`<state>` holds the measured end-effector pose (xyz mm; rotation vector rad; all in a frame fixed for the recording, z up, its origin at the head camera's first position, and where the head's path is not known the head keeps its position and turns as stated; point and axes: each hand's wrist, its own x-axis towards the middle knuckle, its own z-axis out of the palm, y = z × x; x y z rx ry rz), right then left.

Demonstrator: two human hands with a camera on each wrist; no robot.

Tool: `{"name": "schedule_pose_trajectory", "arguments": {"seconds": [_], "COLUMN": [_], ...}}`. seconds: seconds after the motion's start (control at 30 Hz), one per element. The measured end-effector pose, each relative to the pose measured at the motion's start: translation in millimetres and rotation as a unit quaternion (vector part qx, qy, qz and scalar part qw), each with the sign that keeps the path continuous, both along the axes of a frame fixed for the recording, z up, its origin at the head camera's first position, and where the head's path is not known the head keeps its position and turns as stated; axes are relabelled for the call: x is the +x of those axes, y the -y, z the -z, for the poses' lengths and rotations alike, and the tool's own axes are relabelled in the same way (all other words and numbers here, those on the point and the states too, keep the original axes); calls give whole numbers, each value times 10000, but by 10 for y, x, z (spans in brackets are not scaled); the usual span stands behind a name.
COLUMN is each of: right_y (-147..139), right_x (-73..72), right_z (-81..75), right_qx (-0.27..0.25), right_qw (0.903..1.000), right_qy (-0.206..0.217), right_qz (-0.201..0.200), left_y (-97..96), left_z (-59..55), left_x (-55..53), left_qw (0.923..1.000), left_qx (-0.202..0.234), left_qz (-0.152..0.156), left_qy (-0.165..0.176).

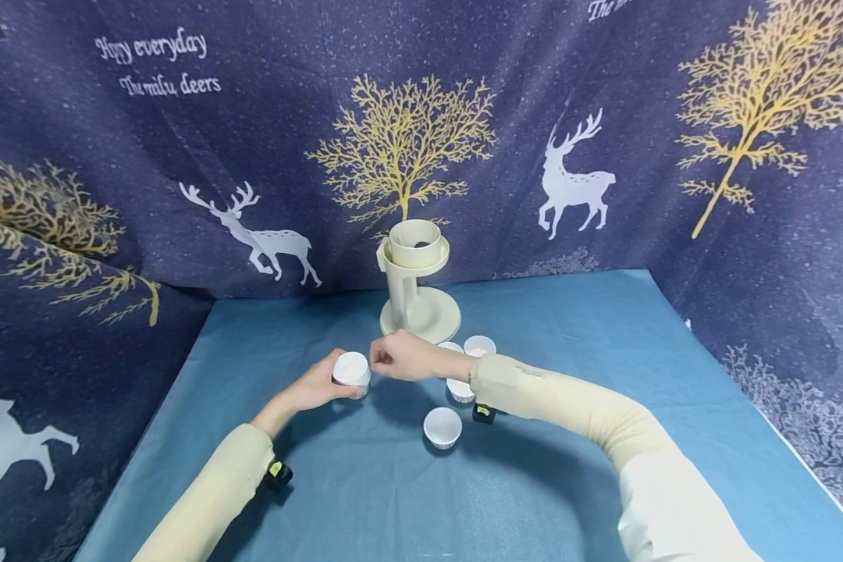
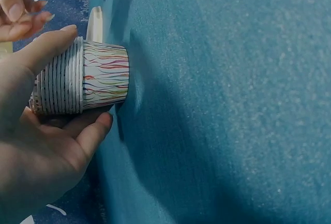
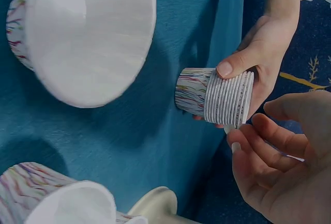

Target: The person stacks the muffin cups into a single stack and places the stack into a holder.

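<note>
My left hand (image 1: 314,387) grips a stack of small paper cups (image 2: 103,74), thumb on one side and fingers around the other. White rims are nested close together, and the outermost cup shows wavy coloured stripes. Just to the right of the stack is my right hand (image 1: 409,356), with fingers loosely bent. In the right wrist view, the right fingertips (image 3: 236,147) are close to the rim end of the stack, with no cup between them. A single white cup (image 1: 442,428) stands nearer on the table, its opening up.
A cream stand (image 1: 432,308) with a round base and raised ring is at the back. More cups (image 1: 480,345) are beside it, partly hidden behind my right wrist. Blue cloth (image 1: 365,492) covers the table; a dark deer-print curtain (image 1: 464,179) hangs behind.
</note>
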<state>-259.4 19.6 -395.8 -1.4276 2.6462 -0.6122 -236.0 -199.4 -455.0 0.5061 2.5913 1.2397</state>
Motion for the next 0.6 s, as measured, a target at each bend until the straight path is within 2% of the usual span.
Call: {"name": "schedule_pose_trajectory", "arguments": {"seconds": [0.4,0.6], "right_y": [-145,-195], "right_x": [18,26], "right_z": [24,47], "right_qx": [32,57], "right_qw": [9990,9969], "right_qy": [293,620], "right_qz": [-328,-484], "left_y": [-14,-7], "left_z": [-20,5], "left_x": [-9,2], "left_qw": [9999,10000], "left_qx": [-26,-35], "left_qz": [-63,-78], "left_qy": [-103,-51]}}
